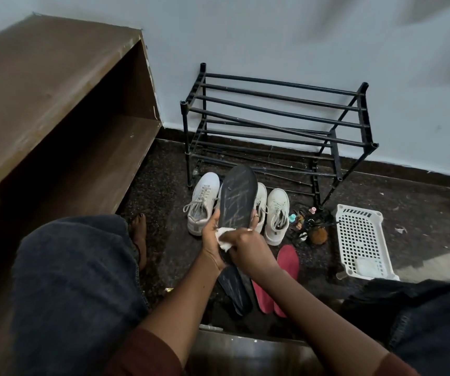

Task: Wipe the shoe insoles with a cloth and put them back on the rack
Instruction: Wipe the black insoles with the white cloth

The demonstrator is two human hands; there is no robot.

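Left hand (211, 238) gripping one insole (238, 196), right hand (248, 248) (one cloth (224, 238)), two red insoles (287, 260)

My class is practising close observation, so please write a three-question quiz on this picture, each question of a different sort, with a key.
1. True or false: every shelf of the black rack is full.
2. Which hand presses the white cloth on the held insole? A. left B. right
3. Fill in: beside the black insole on the floor lie two ____ insoles.
Key: 1 false; 2 B, the right hand; 3 red.
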